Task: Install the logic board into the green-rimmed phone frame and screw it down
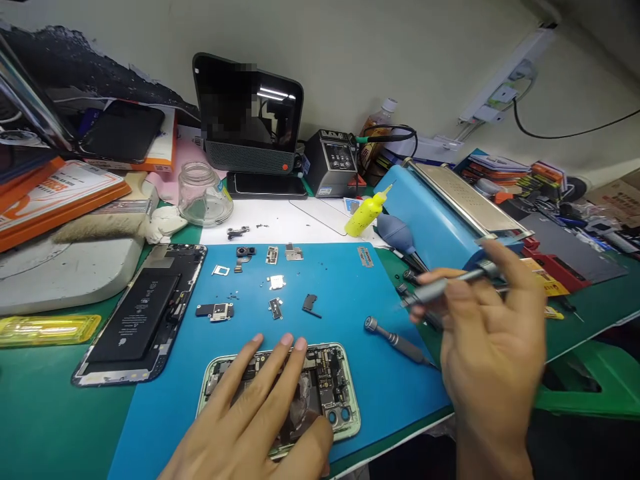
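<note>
My left hand (270, 413) lies over an opened phone body (353, 407) with a pale green frame, its fingers stretched out across the inside. Circuit boards and two camera rings show at the phone's right side; the rest is partly covered by my hand. Raised over the mat's right edge, my right hand (490, 327) is closed around a grey precision screwdriver (433, 291), slightly blurred, its tip toward the left. A second screwdriver (397, 343) lies on the blue mat just below it. Several small metal shields and a camera module (245, 252) are spread beyond the phone.
At left lie a detached phone screen with battery (135, 313) and a yellow-handled tool (50, 330). A glass jar (203, 193), a dark display (250, 107), a yellow bottle (367, 215), an air blower (395, 230) and a blue machine (430, 213) stand behind.
</note>
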A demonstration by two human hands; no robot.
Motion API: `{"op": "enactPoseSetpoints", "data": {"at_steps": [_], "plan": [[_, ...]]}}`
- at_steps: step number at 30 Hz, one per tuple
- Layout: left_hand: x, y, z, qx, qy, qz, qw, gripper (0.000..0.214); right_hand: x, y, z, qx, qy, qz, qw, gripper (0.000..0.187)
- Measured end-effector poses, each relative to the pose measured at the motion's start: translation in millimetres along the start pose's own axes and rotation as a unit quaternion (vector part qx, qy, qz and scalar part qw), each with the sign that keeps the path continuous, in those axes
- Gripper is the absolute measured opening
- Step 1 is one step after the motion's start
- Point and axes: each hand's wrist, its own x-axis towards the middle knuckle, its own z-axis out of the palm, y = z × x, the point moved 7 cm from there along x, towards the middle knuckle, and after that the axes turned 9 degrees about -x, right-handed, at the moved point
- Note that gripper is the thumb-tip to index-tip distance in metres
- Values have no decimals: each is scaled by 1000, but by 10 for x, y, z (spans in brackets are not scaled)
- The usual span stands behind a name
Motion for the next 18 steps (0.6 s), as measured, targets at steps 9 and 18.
{"op": "enactPoseSetpoints", "data": {"at_steps": [9,18], "plan": [[83,-196,-261,-47,-37,3,998,24,-833,-106,572,215,-186,216,934,62],[201,-171,-474,-120,-6,-6,993,13,-866,-128,670,257,-166,220,926,55]]}}
